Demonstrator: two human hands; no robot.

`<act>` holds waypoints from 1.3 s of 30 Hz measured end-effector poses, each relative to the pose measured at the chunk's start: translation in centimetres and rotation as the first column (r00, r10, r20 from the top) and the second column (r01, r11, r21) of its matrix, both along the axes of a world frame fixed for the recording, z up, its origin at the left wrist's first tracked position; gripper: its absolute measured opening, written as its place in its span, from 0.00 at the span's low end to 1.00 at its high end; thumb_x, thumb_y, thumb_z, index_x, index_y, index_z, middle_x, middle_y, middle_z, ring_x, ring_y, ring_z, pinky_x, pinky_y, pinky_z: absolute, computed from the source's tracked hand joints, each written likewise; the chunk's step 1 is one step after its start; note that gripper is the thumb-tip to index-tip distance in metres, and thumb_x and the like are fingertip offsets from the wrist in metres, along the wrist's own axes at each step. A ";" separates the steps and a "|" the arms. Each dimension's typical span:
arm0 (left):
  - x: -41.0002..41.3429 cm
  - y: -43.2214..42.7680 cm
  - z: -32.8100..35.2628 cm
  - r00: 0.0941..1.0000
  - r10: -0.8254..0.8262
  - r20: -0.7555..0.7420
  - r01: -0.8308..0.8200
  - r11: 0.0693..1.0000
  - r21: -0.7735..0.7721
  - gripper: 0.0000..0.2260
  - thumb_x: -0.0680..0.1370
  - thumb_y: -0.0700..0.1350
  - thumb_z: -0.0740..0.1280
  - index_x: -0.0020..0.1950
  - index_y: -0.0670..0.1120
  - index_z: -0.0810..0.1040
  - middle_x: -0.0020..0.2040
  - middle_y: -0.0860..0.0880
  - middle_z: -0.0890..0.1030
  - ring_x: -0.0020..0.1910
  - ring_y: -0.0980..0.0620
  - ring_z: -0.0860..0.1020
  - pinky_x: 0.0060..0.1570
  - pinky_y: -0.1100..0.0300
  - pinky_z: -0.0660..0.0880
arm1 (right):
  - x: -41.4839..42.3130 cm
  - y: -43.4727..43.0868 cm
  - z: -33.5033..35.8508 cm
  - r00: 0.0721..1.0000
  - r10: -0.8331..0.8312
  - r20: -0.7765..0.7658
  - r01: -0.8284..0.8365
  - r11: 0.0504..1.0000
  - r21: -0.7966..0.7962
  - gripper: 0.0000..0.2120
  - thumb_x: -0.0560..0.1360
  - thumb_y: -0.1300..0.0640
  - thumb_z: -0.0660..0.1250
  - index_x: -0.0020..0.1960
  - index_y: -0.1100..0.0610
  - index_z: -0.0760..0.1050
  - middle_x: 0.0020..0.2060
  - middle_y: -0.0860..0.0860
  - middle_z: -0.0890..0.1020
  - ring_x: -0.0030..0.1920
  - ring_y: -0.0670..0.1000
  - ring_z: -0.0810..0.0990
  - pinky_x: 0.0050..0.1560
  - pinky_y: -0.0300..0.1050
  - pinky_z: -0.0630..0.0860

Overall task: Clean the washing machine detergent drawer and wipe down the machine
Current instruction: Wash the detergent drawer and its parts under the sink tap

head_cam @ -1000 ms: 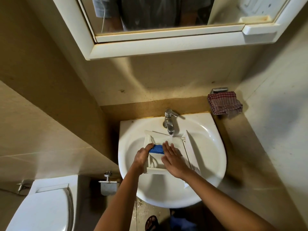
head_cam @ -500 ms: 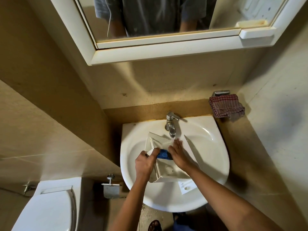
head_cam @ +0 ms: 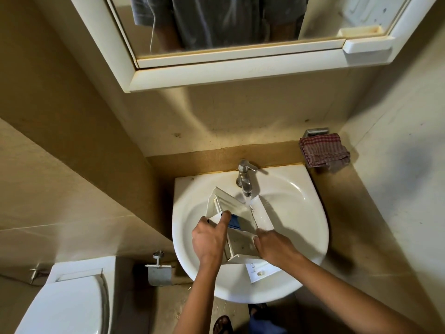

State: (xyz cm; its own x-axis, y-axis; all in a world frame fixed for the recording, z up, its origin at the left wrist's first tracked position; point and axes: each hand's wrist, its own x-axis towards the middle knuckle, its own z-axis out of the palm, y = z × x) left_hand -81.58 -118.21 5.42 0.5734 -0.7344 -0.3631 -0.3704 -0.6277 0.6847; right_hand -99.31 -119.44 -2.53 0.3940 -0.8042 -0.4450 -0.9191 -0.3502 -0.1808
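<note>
Two bare hands are held over the sink (head_cam: 313,239), with the white detergent drawer (head_cam: 225,201) gripped between them. The drawer's left side is held by the left hand (head_cam: 212,239), whose fingers are curled round the wall while one fingertip is laid against the blue insert (head_cam: 234,221). The near right corner is gripped by the right hand (head_cam: 274,247), its fingers curled over the rim, though this hand is somewhat blurred. The drawer is held tilted inside the basin, its far end pointed towards the sink's back edge and placed beneath the tap (head_cam: 245,179). Water (head_cam: 248,201) is being run from the tap onto the drawer's far right part. A flat white piece (head_cam: 262,271) is seen by the sink's front edge, just beside the right wrist; whether it is joined to the drawer cannot be told. A red checked cloth (head_cam: 322,151) is hung on the wall beyond the sink's back right corner. A mirrored cabinet (head_cam: 240,66) is mounted above, and a toilet (head_cam: 65,304) and a metal paper holder (head_cam: 159,273) are set to the sink's left.
</note>
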 end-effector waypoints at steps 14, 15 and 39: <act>0.4 2.0 2.3 0.993 0.103 0.065 -0.095 0.990 -0.107 0.21 0.74 0.59 0.68 0.49 0.40 0.71 0.42 0.46 0.76 0.42 0.43 0.75 0.40 0.57 0.66 | 2.6 -4.5 -3.8 0.992 0.130 -0.010 -0.127 0.951 -0.282 0.28 0.74 0.62 0.50 0.74 0.62 0.64 0.74 0.56 0.65 0.74 0.60 0.62 0.68 0.53 0.68; 0.6 2.1 2.4 0.990 0.129 0.063 -0.120 0.984 -0.128 0.21 0.74 0.59 0.68 0.49 0.40 0.70 0.41 0.46 0.76 0.41 0.44 0.74 0.40 0.57 0.66 | 2.7 -4.2 -4.0 0.985 0.170 -0.016 -0.166 0.936 -0.311 0.28 0.75 0.64 0.49 0.75 0.63 0.59 0.75 0.58 0.61 0.75 0.61 0.57 0.70 0.54 0.66; -2.6 4.9 -1.5 0.946 0.264 -0.187 -0.308 0.911 -0.273 0.17 0.72 0.53 0.73 0.46 0.44 0.70 0.38 0.48 0.74 0.37 0.51 0.73 0.34 0.59 0.69 | -5.2 -4.3 -6.1 0.859 0.484 -0.170 -0.509 0.763 -0.398 0.31 0.77 0.58 0.55 0.78 0.59 0.51 0.77 0.54 0.54 0.76 0.58 0.54 0.73 0.52 0.57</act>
State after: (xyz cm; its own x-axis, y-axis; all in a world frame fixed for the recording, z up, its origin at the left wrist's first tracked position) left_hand -84.16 -113.35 3.89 0.7334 -0.6325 -0.2493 -0.0899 -0.4537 0.8866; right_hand -104.51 -123.71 -8.59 0.7756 -0.6137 -0.1478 -0.5994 -0.7894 0.1323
